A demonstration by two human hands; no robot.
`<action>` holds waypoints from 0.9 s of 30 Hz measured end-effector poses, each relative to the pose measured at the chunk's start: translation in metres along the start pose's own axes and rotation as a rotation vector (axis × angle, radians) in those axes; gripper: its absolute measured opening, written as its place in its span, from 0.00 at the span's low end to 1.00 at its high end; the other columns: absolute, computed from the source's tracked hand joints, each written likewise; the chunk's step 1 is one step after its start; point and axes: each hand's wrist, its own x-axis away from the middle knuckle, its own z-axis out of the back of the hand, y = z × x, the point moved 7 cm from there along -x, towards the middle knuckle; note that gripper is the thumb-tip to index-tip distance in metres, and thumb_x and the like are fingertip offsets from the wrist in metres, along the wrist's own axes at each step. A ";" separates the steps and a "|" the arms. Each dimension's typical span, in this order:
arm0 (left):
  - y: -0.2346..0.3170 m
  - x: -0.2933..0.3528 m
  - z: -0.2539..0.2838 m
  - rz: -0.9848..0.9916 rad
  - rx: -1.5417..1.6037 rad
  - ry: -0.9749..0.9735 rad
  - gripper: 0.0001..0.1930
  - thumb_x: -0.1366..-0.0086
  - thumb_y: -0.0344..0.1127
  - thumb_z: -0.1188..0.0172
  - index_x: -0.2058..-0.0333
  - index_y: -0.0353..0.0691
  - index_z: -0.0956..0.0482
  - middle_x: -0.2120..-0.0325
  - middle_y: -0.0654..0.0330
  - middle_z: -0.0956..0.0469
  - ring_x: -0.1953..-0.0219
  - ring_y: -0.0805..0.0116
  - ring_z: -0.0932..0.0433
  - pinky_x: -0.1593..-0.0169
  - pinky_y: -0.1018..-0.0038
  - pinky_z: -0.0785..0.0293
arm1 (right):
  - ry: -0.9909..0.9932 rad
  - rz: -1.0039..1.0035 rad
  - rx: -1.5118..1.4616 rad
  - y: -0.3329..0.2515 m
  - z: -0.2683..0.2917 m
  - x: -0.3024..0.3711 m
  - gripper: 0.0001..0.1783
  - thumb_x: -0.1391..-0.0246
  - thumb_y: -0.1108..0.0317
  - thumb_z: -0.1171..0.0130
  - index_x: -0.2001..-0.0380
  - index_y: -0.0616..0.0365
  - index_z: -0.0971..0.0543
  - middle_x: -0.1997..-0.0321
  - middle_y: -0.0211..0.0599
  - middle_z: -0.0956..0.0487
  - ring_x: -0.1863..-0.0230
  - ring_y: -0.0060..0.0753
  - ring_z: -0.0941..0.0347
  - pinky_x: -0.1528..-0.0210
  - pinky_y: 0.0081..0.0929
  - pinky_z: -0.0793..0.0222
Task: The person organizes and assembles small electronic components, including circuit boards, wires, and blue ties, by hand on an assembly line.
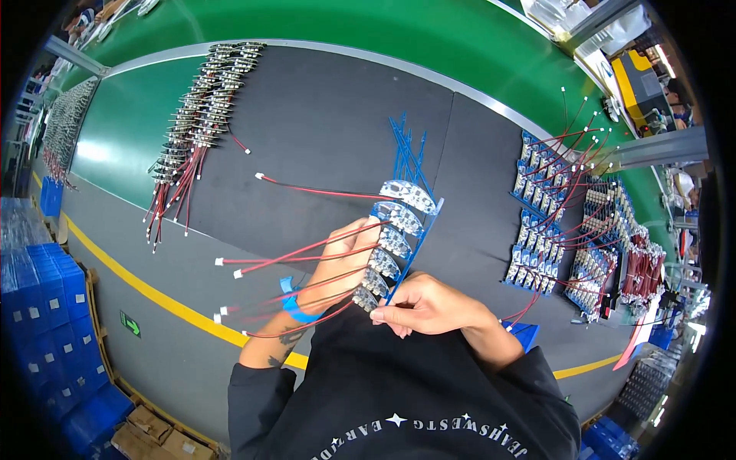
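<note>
Your left forearm comes up from below the near edge of the worktop (322,115), elbow out to the side, with a blue band around the wrist. Your left hand (337,264) lies alongside the row of boards (395,241), its fingers bent and running in behind them — the fingertips are hidden, so I can't tell how firmly they close. Your right forearm angles inward from the other side, and your right hand (429,303) has thumb and forefinger pinched on the row's near end.

The row itself, six curved boards along a blue rail (414,253), is up in your hands at the worktop's near edge, slanting away toward the middle. Its red and black leads (307,249) trail left to white plugs. Just past its far end lie loose blue strips (410,153).

A bank of boards (203,107) spans the worktop from far edge to near edge on the left; more wired panels (540,176) sit toward the right end.

As for writing, white lettering and stars arc across your black shirt (429,383). A green floor sign (130,323) shows a white arrow — the white labels on the blue boxes (50,307) are too small to read.
</note>
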 end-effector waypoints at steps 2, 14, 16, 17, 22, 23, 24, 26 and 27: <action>-0.014 0.002 -0.004 0.209 0.208 0.006 0.14 0.28 0.40 0.50 0.55 0.35 0.25 0.65 0.68 0.24 0.64 0.82 0.26 0.63 0.82 0.29 | -0.035 -0.020 -0.053 0.002 -0.004 0.001 0.18 0.38 0.61 0.44 0.72 0.67 0.20 0.84 0.33 0.23 0.82 0.21 0.26 0.80 0.19 0.32; -0.026 0.001 -0.007 0.279 0.451 -0.133 0.13 0.28 0.38 0.50 0.53 0.36 0.26 0.65 0.66 0.22 0.65 0.82 0.25 0.65 0.82 0.27 | 0.083 0.127 -0.012 0.001 -0.010 0.004 0.13 0.40 0.65 0.41 0.71 0.66 0.19 0.83 0.31 0.23 0.83 0.18 0.28 0.79 0.19 0.35; -0.022 0.004 -0.004 0.257 0.340 -0.051 0.12 0.29 0.38 0.49 0.54 0.36 0.25 0.65 0.67 0.23 0.65 0.83 0.25 0.64 0.82 0.27 | 0.154 0.115 -0.020 -0.002 -0.002 0.006 0.13 0.41 0.65 0.40 0.72 0.66 0.19 0.82 0.31 0.23 0.82 0.18 0.27 0.79 0.19 0.34; -0.021 0.005 0.002 0.235 0.228 0.029 0.11 0.29 0.38 0.47 0.56 0.37 0.25 0.66 0.67 0.23 0.65 0.83 0.25 0.64 0.82 0.28 | 0.227 0.104 -0.027 -0.004 0.006 0.007 0.13 0.42 0.65 0.38 0.73 0.65 0.20 0.82 0.31 0.22 0.81 0.17 0.27 0.78 0.18 0.33; -0.015 0.007 0.000 0.118 0.143 0.018 0.12 0.29 0.40 0.49 0.60 0.35 0.25 0.71 0.67 0.26 0.69 0.83 0.30 0.67 0.81 0.31 | 0.244 0.019 -0.059 -0.002 0.021 0.009 0.14 0.41 0.64 0.39 0.76 0.65 0.22 0.80 0.31 0.22 0.77 0.18 0.24 0.77 0.17 0.29; -0.013 0.007 -0.001 0.140 0.145 0.019 0.14 0.28 0.41 0.50 0.61 0.35 0.25 0.71 0.67 0.26 0.70 0.83 0.30 0.67 0.81 0.31 | 0.208 0.018 -0.064 -0.002 0.019 0.008 0.15 0.41 0.64 0.40 0.75 0.65 0.21 0.80 0.32 0.22 0.77 0.18 0.24 0.77 0.17 0.29; -0.013 0.006 -0.002 0.163 0.147 0.020 0.15 0.28 0.43 0.51 0.61 0.34 0.25 0.71 0.67 0.26 0.70 0.83 0.29 0.68 0.81 0.31 | 0.172 0.018 -0.070 -0.003 0.017 0.007 0.15 0.40 0.64 0.41 0.75 0.66 0.21 0.80 0.32 0.22 0.77 0.18 0.24 0.77 0.17 0.29; -0.016 0.007 0.000 0.177 0.130 0.046 0.17 0.27 0.44 0.52 0.62 0.33 0.25 0.72 0.67 0.26 0.71 0.83 0.30 0.68 0.81 0.32 | 0.160 -0.002 -0.080 -0.002 0.015 0.007 0.16 0.40 0.63 0.41 0.75 0.66 0.21 0.80 0.32 0.22 0.77 0.19 0.24 0.77 0.17 0.29; -0.018 0.007 0.001 0.192 0.111 0.071 0.18 0.27 0.45 0.53 0.63 0.33 0.25 0.73 0.66 0.26 0.71 0.83 0.30 0.69 0.81 0.32 | 0.150 -0.021 -0.092 0.000 0.015 0.007 0.16 0.39 0.63 0.42 0.74 0.66 0.21 0.80 0.32 0.22 0.77 0.19 0.24 0.77 0.17 0.29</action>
